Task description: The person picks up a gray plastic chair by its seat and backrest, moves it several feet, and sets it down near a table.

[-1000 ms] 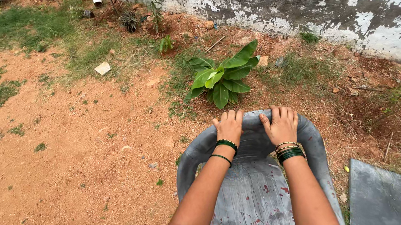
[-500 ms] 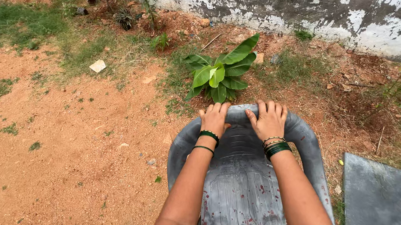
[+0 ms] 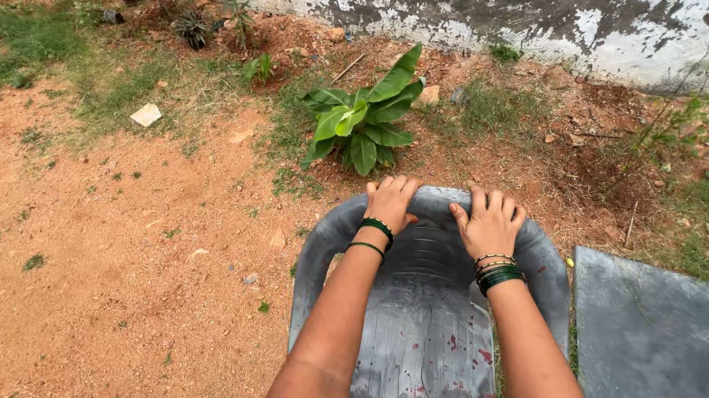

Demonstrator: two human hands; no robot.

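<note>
A grey plastic chair (image 3: 424, 331) with red paint spots on its seat stands in front of me on the dirt. My left hand (image 3: 390, 203) grips the top edge of the chair's backrest, fingers curled over it. Beside it, my right hand (image 3: 489, 224) holds the same edge. Green bangles circle both wrists. Just beyond the backrest grows a small plant (image 3: 362, 121) with broad green leaves.
A dark grey slab (image 3: 665, 359) lies on the ground to the right of the chair. A weathered white wall (image 3: 500, 11) runs along the back, with small plants and grass at its foot. Reddish bare soil (image 3: 97, 268) spreads to the left.
The view has shifted, so the chair and plant sit further left in frame and more of the slab shows. Both hands stay on the backrest edge.
</note>
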